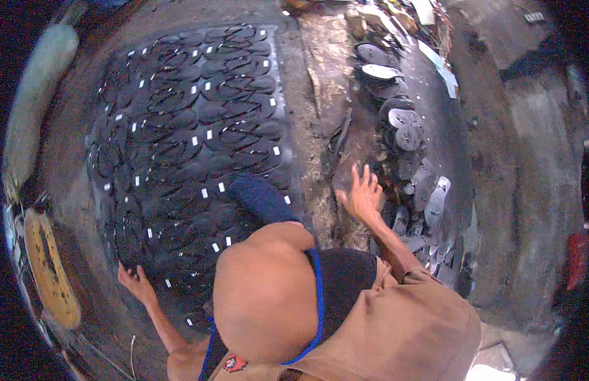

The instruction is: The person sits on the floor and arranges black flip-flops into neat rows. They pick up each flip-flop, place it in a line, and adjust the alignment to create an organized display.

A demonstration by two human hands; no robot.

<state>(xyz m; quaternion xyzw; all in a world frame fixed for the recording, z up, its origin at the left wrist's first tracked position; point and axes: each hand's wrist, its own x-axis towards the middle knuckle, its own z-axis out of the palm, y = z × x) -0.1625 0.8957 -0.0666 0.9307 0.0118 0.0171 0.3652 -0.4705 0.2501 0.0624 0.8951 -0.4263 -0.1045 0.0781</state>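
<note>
Black flip-flops (174, 117) lie in close rows on a dark sheet (278, 47) to the left, many with a small white tag. My left hand (137, 284) is at the lower left edge of these rows, fingers apart, close to the nearest flip-flop; whether it touches one I cannot tell. On the right, my right hand (363, 195) is spread open with nothing visible in its grasp. It hovers beside a loose heap of dark and grey footwear soles (405, 130), some with pale faces. A thin dark curved piece (341, 132) lies on the ground beyond it.
My bent knee (266, 292) and dark blue lower leg covering (263, 197) stand between rows and heap. Left are a yellow, dark-spotted long object (52, 270) and a pale rounded one (44, 105). Scraps (386, 19) lie at the far right; something red (577, 260) is at the right edge.
</note>
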